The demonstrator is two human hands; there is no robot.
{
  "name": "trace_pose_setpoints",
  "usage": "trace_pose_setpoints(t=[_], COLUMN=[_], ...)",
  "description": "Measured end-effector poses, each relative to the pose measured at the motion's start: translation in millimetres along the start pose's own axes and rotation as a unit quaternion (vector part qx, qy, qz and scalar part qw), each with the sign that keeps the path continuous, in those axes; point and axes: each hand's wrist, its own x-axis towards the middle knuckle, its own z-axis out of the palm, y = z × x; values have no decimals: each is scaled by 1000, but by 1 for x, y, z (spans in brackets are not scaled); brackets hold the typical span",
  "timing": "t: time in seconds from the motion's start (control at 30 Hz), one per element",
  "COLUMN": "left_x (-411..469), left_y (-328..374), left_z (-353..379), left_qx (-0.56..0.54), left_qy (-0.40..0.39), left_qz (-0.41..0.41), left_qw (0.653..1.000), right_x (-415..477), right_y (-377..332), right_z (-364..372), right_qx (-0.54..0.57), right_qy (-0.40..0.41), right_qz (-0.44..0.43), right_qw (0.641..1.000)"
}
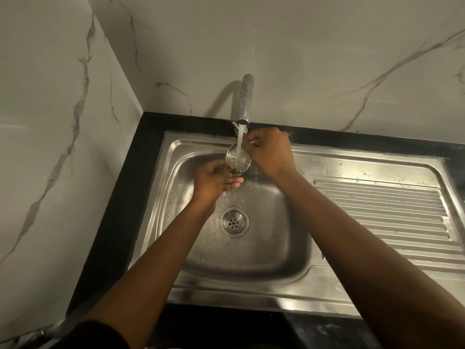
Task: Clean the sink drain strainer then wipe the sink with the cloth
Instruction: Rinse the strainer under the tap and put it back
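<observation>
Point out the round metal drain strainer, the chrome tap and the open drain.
Round metal drain strainer point(238, 159), head view, slotted face.
Chrome tap point(246, 102), head view, mid spout.
Open drain point(234, 222), head view, perforated centre.

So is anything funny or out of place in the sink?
Only the strainer: it is out of the drain, held under the running tap by both hands, left hand and right hand. Nothing looks broken or spilled.
</observation>
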Motion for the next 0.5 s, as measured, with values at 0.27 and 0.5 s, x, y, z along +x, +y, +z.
trace_pose_setpoints(t=[0.27,0.5], left_x=[17,30], left_y=[19,29], left_z=[18,28], left_qx=[90,212], left_qy=[19,30], left_qz=[50,138], left_qw=[995,967], right_x=[0,-8], right_y=[33,37], right_z=[-5,-7], right_qx=[128,203], right_qy=[34,48], right_qz=[182,253], right_qw=[974,945])
